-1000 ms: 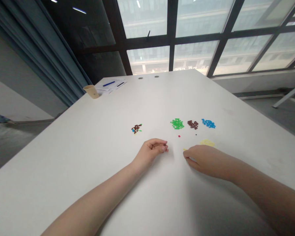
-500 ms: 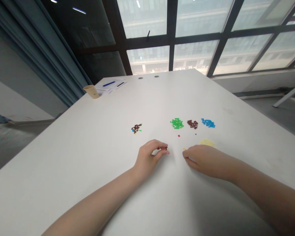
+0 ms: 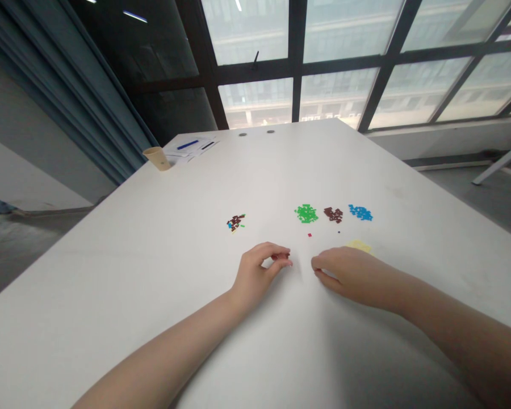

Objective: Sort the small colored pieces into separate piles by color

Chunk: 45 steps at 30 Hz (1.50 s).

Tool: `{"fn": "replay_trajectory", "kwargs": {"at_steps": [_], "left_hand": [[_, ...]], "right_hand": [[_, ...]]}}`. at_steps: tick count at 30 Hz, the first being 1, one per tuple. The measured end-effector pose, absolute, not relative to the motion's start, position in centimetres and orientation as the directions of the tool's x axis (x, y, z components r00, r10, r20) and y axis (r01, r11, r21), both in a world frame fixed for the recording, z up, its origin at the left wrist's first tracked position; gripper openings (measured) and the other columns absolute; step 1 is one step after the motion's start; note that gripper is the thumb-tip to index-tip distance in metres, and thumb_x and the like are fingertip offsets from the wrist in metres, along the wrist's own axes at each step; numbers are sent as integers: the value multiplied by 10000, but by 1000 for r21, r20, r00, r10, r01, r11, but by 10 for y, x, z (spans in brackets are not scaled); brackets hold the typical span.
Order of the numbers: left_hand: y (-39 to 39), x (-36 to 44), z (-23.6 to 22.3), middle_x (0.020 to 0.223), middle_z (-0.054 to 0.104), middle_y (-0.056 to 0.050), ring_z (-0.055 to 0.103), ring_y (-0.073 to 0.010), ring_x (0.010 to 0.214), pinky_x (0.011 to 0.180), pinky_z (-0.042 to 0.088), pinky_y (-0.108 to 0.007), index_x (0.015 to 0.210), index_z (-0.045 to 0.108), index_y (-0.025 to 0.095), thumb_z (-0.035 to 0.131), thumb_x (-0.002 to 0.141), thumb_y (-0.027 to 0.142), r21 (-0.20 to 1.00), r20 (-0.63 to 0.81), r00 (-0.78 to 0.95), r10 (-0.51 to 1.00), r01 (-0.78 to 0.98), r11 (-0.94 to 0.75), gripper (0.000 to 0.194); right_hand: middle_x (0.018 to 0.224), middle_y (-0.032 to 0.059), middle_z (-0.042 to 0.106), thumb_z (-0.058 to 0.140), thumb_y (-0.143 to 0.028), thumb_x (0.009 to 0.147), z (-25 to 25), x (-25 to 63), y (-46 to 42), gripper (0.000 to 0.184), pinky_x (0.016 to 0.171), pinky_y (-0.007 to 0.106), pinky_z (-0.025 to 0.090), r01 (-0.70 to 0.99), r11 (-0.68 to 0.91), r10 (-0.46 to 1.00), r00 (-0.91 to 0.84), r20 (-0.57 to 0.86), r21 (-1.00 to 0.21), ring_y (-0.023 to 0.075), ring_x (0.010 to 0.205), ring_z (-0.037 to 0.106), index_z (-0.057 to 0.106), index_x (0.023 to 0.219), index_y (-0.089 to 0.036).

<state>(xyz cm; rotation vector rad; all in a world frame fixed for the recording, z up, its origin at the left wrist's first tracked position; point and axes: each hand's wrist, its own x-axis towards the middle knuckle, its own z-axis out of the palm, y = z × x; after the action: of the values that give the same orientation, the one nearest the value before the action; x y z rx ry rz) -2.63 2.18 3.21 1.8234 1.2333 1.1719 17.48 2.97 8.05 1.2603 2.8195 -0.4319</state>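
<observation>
My left hand (image 3: 262, 268) rests at the middle of the white table (image 3: 187, 318), its thumb and fingers curled round a small dark brown piece (image 3: 287, 255) at the tips. Opposite it, a short gap away, my right hand (image 3: 340, 270) has its fingers closed together and pointing left; whatever they hold is hidden. A pile of pale yellow pieces (image 3: 360, 246) lies just behind my right hand, partly covered by it. Beyond the hands lie a single red piece (image 3: 309, 235) and a tiny dark piece (image 3: 339, 232).
Piles of small green (image 3: 306, 213), brown (image 3: 333, 215) and blue pieces (image 3: 360, 212) lie in a row farther back. A mixed, mostly brown pile (image 3: 235, 222) is to the left. A paper cup (image 3: 157, 159) and papers with a blue pen (image 3: 188, 145) occupy the far left corner.
My right hand has shifted slightly left, towards my left hand. The yellow piece that showed at its fingertips is out of sight. My left hand has barely moved.
</observation>
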Motion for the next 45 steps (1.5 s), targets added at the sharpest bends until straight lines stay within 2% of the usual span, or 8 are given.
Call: {"fn": "replay_trajectory", "kwargs": {"at_steps": [5, 8, 17, 27, 31, 36, 40, 45], "left_hand": [[19, -22, 31, 783, 703, -32, 645, -149, 718, 701, 511, -259, 827, 674, 178, 641, 686, 207, 992, 35, 192, 981, 113, -58, 148], [18, -19, 34, 780, 709, -30, 648, -149, 721, 693, 514, -250, 818, 679, 167, 624, 684, 167, 998, -38, 211, 977, 56, 27, 145], [15, -18, 36, 718, 699, -27, 635, -137, 666, 655, 511, -247, 863, 667, 158, 617, 682, 150, 996, -46, 221, 974, 87, 27, 188], [17, -21, 24, 788, 685, -44, 636, -138, 693, 686, 506, -276, 1000, 557, 175, 610, 722, 202, 1000, 13, 287, 958, 22, -20, 285], [21, -23, 17, 781, 682, -40, 622, -125, 670, 689, 497, -273, 930, 562, 175, 600, 733, 223, 986, 74, 271, 960, 124, -111, 206], [25, -25, 10, 770, 676, -42, 609, -118, 653, 669, 486, -262, 918, 563, 172, 570, 752, 237, 968, 96, 294, 951, 196, -159, 178], [24, -26, 8, 780, 675, -55, 615, -127, 680, 674, 486, -265, 898, 573, 166, 557, 759, 267, 954, 85, 304, 949, 249, -165, 173], [24, -26, 8, 792, 674, -56, 617, -128, 708, 696, 484, -267, 895, 568, 169, 542, 768, 266, 948, 69, 310, 948, 274, -158, 162]], "right_hand": [[720, 25, 571, 452, -240, 853, 80, 170, 32, 143, 670, 259, 348, 538, 789, 613, -716, 334, -296, 144, 723, 499, 585, 846, -188], [708, 21, 546, 479, -264, 851, 75, 170, 34, 142, 660, 253, 342, 500, 813, 582, -697, 419, -299, 140, 711, 476, 601, 875, -197], [672, 5, 487, 442, -246, 870, 66, 167, 34, 184, 606, 243, 300, 500, 831, 556, -732, 393, -245, 119, 634, 411, 620, 875, -203], [726, 20, 545, 427, -238, 871, 72, 171, 42, 196, 649, 246, 338, 551, 800, 600, -733, 320, -236, 129, 704, 494, 617, 841, -199], [785, 32, 585, 468, -259, 838, 71, 204, 80, 179, 654, 249, 358, 781, 580, 804, -505, 314, -229, 146, 734, 528, 638, 865, -213], [783, 37, 585, 502, -280, 786, 46, 251, 129, 178, 612, 258, 344, 959, 262, 959, -246, 140, -110, 159, 708, 520, 666, 831, -227], [828, 44, 601, 509, -304, 765, 26, 263, 140, 190, 618, 271, 344, 980, 179, 984, -177, 24, -91, 175, 735, 526, 677, 824, -238], [874, 51, 624, 465, -282, 788, 20, 261, 140, 232, 643, 269, 350, 980, 172, 985, -171, 14, -103, 178, 786, 540, 673, 874, -225]]}}
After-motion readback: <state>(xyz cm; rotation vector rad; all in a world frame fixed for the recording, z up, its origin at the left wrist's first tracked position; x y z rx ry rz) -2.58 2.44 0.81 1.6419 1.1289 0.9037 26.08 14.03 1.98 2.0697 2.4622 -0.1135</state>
